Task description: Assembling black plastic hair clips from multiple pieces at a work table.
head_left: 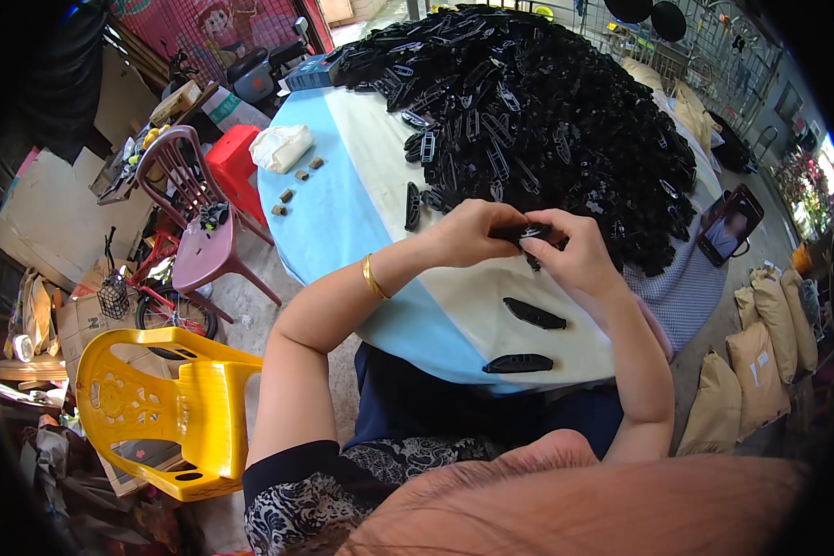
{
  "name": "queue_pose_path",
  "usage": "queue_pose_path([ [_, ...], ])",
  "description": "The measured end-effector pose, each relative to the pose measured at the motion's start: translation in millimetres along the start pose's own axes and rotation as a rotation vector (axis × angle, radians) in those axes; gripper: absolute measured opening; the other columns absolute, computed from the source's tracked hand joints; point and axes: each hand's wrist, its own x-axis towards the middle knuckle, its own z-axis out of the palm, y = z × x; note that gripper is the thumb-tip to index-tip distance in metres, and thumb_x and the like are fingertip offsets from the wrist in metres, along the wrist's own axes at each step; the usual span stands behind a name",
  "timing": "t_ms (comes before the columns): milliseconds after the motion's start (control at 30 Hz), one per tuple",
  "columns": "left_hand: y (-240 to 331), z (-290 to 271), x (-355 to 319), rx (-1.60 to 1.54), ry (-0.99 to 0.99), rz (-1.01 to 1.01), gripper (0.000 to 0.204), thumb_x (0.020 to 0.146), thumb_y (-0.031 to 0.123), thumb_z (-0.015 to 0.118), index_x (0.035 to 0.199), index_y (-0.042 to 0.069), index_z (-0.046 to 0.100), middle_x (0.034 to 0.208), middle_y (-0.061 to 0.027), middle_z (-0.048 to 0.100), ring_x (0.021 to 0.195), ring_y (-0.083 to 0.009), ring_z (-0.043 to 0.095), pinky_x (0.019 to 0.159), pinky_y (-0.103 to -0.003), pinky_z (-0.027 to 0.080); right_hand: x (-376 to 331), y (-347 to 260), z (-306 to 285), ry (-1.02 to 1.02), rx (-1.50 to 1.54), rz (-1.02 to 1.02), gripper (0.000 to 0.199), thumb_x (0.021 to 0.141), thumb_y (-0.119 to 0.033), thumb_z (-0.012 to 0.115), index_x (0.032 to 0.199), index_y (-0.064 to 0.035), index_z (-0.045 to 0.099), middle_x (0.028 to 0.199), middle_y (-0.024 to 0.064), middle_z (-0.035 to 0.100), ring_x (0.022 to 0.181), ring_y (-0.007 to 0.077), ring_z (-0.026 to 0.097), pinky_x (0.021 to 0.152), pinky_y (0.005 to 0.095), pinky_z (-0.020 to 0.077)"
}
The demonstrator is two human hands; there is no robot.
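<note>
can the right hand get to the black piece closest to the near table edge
Probably yes: the nearest black piece lies uncovered on the tablecloth, seemingly close enough, with only another black piece between. The right hand may first need to release the dark piece it pinches.

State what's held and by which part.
A partly hidden black plastic piece, apparently held by its ends: left hand at one, right hand at the other.

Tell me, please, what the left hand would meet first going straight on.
The left hand would probably meet the right hand first, past the black piece they hold; depth is unclear.
</note>
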Motion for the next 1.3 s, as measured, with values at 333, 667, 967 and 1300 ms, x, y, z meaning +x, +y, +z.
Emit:
queue_pose_path([
  [333, 22, -21, -9, 0.052, -0.424, -0.09, 0.041, 0.073, 0.02, 0.073, 0.107, -0.001, 0.061, 0.093, -0.0131, 0.065, 0.082, -0.0223, 0.063, 0.073, -0.033, 0.05, -7, -6, -14, -0.37, -0.109, 0.013, 0.022, 0.07, -0.009, 0.075, 0.087, 0.0021, 0.068, 0.066, 0.0069, 0.064, 0.056, 0.0083, 0.054, 0.054, 0.0235, 0.0439],
  [667, -8, -48, -12, 1.028, -0.012, -0.185, 0.022, 0.068, 0.007, 0.069, 0.089, 0.01, 0.065, 0.097, -0.0085, 0.055, 0.098, -0.0281, 0.053, 0.077, -0.036, 0.048, -6, 12, -1, -0.152, -0.659, -0.113, 0.03, 0.072, -0.031, 0.073, 0.07, -0.0031, 0.062, 0.061, 0.0063, 0.06, 0.059, 0.0233, 0.06, 0.057, 0.0322, 0.0483],
  [967, 17, -16, -3, 0.446, 0.184, 0.035, 0.023, 0.075, 0.008, 0.066, 0.095, 0.002, 0.058, 0.084, -0.0126, 0.06, 0.078, -0.0281, 0.061, 0.071, -0.034, 0.049, -1, 13, -5, 0.073, 0.108, -0.108, 0.014, 0.081, 0.002, 0.062, 0.094, 0.0034, 0.062, 0.086, 0.007, 0.059, 0.069, 0.0101, 0.057, 0.062, 0.021, 0.0459],
  [1300, 6, 8, 3, -0.167, 0.17, -0.193, 0.029, 0.074, 0.008, 0.075, 0.096, 0.0, 0.058, 0.081, -0.0062, 0.064, 0.071, -0.0104, 0.06, 0.064, -0.025, 0.05, -3, 3, -5, 0.244, -0.185, -0.298, 0.016, 0.073, 0.002, 0.068, 0.088, 0.0, 0.066, 0.078, 0.0109, 0.065, 0.068, 0.02, 0.063, 0.061, 0.0261, 0.0502],
])
